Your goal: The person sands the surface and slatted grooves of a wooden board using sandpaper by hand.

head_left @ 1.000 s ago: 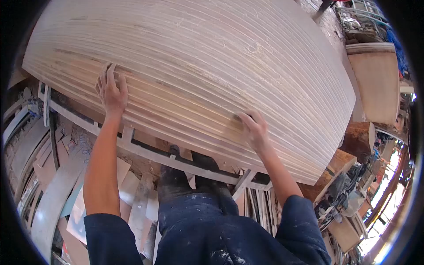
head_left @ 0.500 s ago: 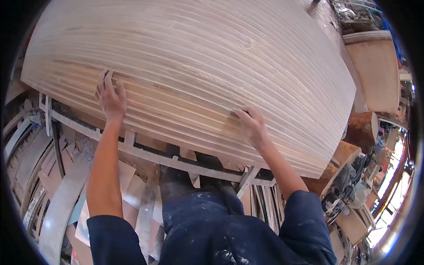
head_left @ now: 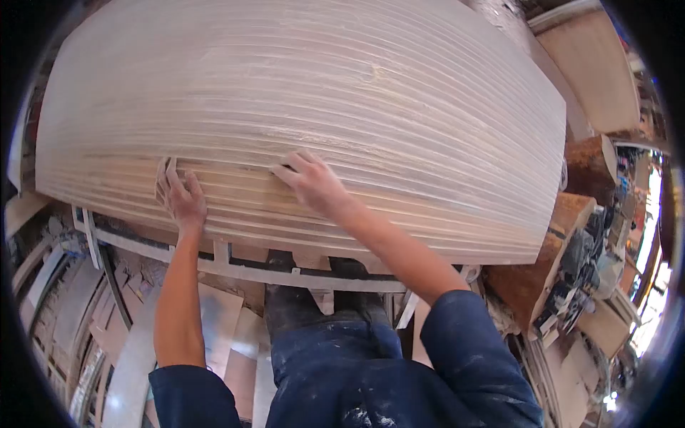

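A large wooden panel (head_left: 300, 93) with long parallel grooves lies in front of me, pale with dust. My left hand (head_left: 182, 196) rests on its near left part, fingers spread and holding nothing. Near the middle, my right hand (head_left: 314, 184) presses on the grooved surface with its fingers bent together. A small dark edge shows by its fingertips, but what it is I cannot make out. Around both hands the wood looks yellower and less dusty than farther up the panel.
A metal frame (head_left: 250, 274) runs under the panel's near edge, close to my legs. Boards and offcuts (head_left: 221, 314) lie on the floor at left. At right stand wooden blocks (head_left: 549, 250) and a pale board (head_left: 592, 71).
My right hand has slid left along the grooves, toward my left hand. My left hand stays at about the same place on the panel. The view has shifted slightly.
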{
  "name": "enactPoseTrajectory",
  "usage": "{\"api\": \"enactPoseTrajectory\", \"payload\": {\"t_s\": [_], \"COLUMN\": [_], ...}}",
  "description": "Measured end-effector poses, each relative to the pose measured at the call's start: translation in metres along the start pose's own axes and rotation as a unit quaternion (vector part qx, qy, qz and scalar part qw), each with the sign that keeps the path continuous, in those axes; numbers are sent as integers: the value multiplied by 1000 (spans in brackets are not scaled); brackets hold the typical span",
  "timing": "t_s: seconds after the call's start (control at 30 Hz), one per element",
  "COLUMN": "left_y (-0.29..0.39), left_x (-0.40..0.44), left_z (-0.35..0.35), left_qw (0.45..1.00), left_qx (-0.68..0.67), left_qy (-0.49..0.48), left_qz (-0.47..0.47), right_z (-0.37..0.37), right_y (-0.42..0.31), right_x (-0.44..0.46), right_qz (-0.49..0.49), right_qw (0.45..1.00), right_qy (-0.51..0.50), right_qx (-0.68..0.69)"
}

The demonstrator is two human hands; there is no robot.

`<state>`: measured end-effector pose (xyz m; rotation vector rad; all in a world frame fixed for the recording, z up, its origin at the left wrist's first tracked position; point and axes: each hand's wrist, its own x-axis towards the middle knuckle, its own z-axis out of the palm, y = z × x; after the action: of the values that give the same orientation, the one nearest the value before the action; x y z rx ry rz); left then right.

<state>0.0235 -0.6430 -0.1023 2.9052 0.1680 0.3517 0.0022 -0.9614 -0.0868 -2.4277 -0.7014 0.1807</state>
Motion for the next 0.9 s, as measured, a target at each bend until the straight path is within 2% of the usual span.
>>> {"api": "enactPoseTrajectory", "payload": {"t_s": [0.07,0.17,0.2,0.3,0.37,0.43,0.47,0.5,0.53,0.6,0.63,0.67,0.7,0.73,0.77,0.8,0.83,0.9], "left_y": [2,1,-1,-2,11,38,72,117,153,197,204,205,210,223,220,212,211,231], "left_x": [0,-2,-1,1,-6,-50,-68,-74,-85,-101,-104,-106,-105,-71,-58,-49,-43,-30], "left_z": [0,-2,-1,-5,-8,17,-2,-31,-48,-61,-60,-53,-50,-76,-60,-37,-22,-25], "left_qw": [1000,1000,1000,995,979,914,868,834,821,716,715,717,714,670,672,770,819,834], "left_qx": [-7,-9,-13,-40,-84,-330,-402,-402,-380,-518,-509,-525,-536,-494,-489,-449,-382,-356], "left_qy": [2,11,12,14,39,-65,-214,-258,-345,-461,-468,-458,-445,-528,-533,-449,-334,-309], "left_qz": [10,15,20,88,179,228,197,277,247,86,104,17,-72,-169,-160,57,269,285], "right_z": [-1,-103,-141,-188,-156,-115,-84,-72,-57,-20,-9,-1,-3,-6,-13,-24,-29,-22], "right_y": [44,117,108,79,23,-30,-42,-67,-87,-112,-123,-135,-146,-152,-151,-148,-143,-126], "right_x": [-69,-237,-279,-364,-350,-283,-254,-209,-167,-118,-102,-92,-88,-84,-88,-101,-118,-159], "right_qz": [67,98,264,353,391,381,375,366,374,402,409,412,399,380,382,371,357,416], "right_qw": [996,993,962,910,885,870,862,858,835,802,783,772,766,757,751,795,837,816], "right_qy": [44,55,66,158,215,302,341,360,404,433,450,467,454,435,445,401,353,357], "right_qx": [29,-47,4,-152,-132,-77,-20,-15,21,87,130,130,219,305,306,263,219,183]}}
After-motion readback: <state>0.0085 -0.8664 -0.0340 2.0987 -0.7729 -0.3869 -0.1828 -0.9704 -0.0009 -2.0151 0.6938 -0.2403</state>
